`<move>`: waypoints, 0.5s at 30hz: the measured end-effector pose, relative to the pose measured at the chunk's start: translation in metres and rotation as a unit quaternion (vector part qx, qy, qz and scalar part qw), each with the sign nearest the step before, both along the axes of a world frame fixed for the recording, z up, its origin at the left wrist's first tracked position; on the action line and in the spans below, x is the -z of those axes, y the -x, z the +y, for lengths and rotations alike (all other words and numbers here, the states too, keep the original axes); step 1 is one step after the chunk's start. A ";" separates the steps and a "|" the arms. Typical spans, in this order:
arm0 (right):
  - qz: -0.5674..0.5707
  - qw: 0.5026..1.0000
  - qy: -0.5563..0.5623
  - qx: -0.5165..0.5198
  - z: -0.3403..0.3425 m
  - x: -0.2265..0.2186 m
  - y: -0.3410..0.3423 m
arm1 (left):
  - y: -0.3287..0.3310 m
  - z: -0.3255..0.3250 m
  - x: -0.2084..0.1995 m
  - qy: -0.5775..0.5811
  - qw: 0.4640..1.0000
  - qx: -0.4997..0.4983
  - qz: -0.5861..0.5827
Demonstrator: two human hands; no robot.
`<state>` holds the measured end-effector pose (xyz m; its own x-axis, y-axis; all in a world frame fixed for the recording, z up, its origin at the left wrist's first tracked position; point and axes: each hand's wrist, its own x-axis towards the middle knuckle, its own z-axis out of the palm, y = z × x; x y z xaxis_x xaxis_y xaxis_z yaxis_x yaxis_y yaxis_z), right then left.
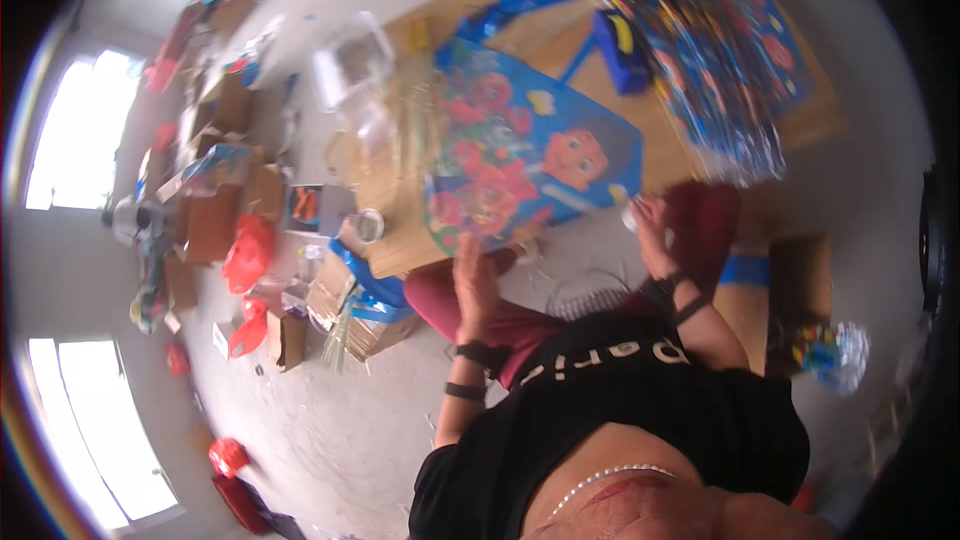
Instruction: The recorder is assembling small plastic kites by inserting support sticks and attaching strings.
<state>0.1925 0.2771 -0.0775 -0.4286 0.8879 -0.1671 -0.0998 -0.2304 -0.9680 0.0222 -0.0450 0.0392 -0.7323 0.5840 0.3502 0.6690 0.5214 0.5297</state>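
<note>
A blue printed kite sheet [540, 165] with red cartoon figures lies on the wooden table in front of me. My left hand [474, 285] is at its near left edge, fingers straight and held together, with nothing seen in them. At the sheet's near right corner, my right hand [655, 235] has its fingers curled around a small white thing [630, 217], too blurred to name. Thin pale sticks [415, 125] lie along the sheet's left side.
Many wrapped, colourful printed pieces [715, 65] are piled at the table's right, beside a dark blue box [620, 50]. A tape roll [369, 226] sits at the near left corner. Cardboard boxes [215, 220] and red bags [250, 255] crowd the floor at left; an open carton [800, 285] stands at right.
</note>
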 end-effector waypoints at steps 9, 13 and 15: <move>-0.085 0.971 0.068 -0.212 0.016 -0.036 -0.006 | -0.027 0.007 -0.022 -0.027 0.997 0.022 -0.070; -0.128 0.957 0.036 -0.259 0.029 -0.050 -0.009 | -0.021 0.013 -0.024 -0.043 0.995 0.030 -0.087; -0.111 0.964 0.036 -0.241 0.036 -0.063 0.008 | -0.015 0.026 -0.035 -0.043 0.993 0.039 -0.100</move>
